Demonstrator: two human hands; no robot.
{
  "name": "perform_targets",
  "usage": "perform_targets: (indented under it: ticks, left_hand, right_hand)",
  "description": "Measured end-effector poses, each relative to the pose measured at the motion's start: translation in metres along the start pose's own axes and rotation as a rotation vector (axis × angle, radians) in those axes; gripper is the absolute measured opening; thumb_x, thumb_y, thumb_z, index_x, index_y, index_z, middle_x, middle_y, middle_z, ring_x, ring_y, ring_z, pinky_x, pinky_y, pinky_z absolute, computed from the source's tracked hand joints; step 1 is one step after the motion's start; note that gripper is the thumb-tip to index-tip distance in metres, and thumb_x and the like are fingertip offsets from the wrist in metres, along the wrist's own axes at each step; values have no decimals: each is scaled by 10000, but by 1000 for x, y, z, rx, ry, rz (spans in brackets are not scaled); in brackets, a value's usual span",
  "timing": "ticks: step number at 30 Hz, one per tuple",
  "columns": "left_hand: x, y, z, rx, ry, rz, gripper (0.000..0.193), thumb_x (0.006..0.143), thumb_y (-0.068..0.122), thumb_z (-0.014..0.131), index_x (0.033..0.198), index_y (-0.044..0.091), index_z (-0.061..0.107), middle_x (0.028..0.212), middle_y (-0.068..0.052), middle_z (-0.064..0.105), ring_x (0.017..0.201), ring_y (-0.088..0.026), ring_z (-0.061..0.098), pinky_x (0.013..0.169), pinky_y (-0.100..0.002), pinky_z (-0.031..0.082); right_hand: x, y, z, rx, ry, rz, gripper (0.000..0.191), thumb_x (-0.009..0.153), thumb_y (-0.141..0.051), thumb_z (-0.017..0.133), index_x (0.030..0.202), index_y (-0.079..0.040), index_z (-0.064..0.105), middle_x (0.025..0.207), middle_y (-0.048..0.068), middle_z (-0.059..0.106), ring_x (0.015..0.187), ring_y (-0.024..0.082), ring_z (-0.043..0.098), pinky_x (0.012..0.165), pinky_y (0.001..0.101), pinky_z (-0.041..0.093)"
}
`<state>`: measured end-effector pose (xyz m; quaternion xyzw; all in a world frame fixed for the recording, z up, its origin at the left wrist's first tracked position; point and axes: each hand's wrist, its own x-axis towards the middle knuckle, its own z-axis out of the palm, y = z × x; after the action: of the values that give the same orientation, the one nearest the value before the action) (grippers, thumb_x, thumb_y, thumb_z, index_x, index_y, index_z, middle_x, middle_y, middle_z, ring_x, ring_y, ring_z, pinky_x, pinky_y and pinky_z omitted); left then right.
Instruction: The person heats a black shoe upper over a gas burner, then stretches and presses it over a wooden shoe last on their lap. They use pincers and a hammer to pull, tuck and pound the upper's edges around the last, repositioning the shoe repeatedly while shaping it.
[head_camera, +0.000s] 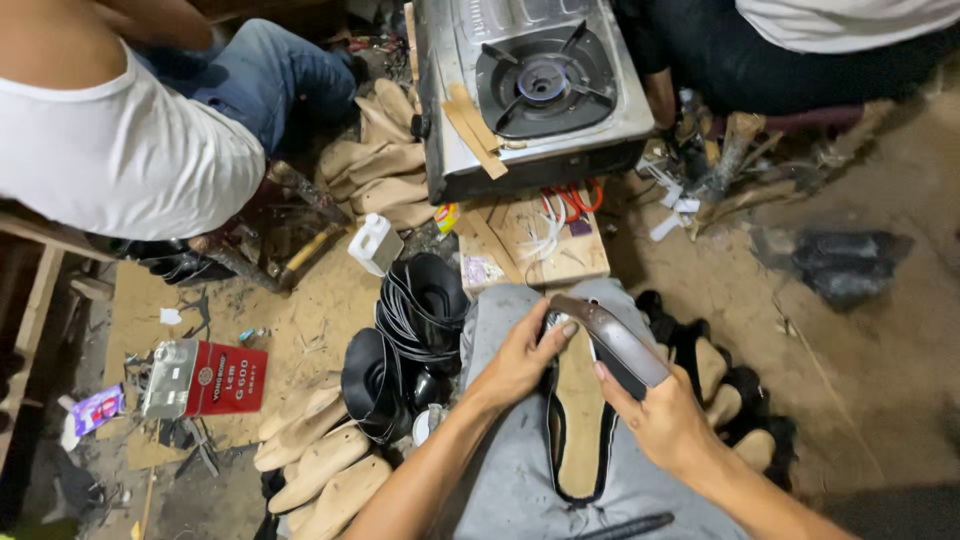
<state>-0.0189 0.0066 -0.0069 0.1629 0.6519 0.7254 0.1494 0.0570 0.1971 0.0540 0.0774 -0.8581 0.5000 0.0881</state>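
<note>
My left hand (520, 358) grips the toe end of a shoe (580, 420) that lies sole up on my grey-trousered lap, showing a tan insole with a black edge. My right hand (660, 415) holds a dark brown strap piece (615, 335) and lays it across the front of that shoe. Both forearms reach in from the bottom of the head view.
A single-burner gas stove (535, 85) sits ahead on a wooden board (535, 240). Wooden shoe lasts (320, 460) lie at lower left, more lasts (385, 165) beside the stove. A red tin (205, 378), white bottle (375, 243), black soles (415, 320), finished shoes (720, 385). Two people sit at the top left and top right.
</note>
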Motion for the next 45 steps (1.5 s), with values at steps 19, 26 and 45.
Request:
perform_targets:
  ticks: [19, 26, 45]
  left_hand:
    - [-7, 9, 14, -89, -6, -85, 562, 904, 148, 751, 1399, 0, 533, 1206, -89, 639, 1139, -166, 579, 1032, -320, 477]
    - [-3, -1, 14, 32, 38, 35, 604, 891, 106, 764, 1412, 6, 477, 1314, -56, 621, 1257, -141, 556, 1106, -304, 421]
    - [-9, 1, 1, -538, -221, -112, 748, 959, 552, 522, 1481, 17, 483, 1418, -93, 598, 1340, -172, 553, 1174, -351, 397]
  right_hand:
    - [-22, 10, -15, 237, 87, 84, 225, 1002, -239, 645, 928, -28, 674, 634, 27, 605, 540, 153, 562, 538, 322, 471]
    - [-14, -6, -17, 83, -20, 5, 328, 933, -209, 670, 1161, 25, 645, 756, 46, 657, 613, 145, 568, 555, 316, 493]
    - [-6, -47, -41, -106, -137, -30, 270, 863, -243, 744, 1038, -43, 692, 628, 133, 611, 518, 252, 586, 528, 368, 482]
